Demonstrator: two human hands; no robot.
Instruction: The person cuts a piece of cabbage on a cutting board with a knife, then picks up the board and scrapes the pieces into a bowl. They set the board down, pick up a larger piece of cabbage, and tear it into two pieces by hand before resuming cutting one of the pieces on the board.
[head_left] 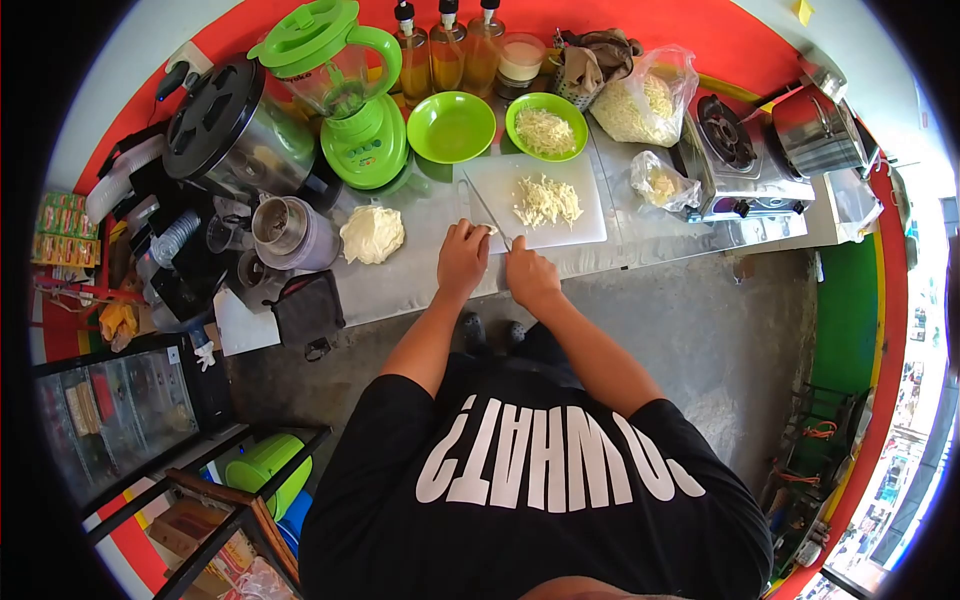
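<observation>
My right hand [532, 273] is closed round the handle of a knife [487, 210], whose blade points up and to the left over the left edge of the white cutting board [592, 205]. Beside it, my left hand [464, 260] has its fingers pinched together, with a small pale piece [490, 229] at the fingertips near the blade. A pile of chopped pale pieces [547, 201] lies on the board. Behind it, a green bowl [578, 115] holds shredded pale food [544, 131]. To its left is another green bowl [451, 127] with nothing in it.
A cabbage-like pale lump [372, 234], a grinder [291, 235] and a green blender [366, 143] are on the left. Bottles [447, 50] line the back. Bagged shreds [650, 100], a small bag [664, 184], a stove [745, 170] and a pot [818, 132] occupy the right.
</observation>
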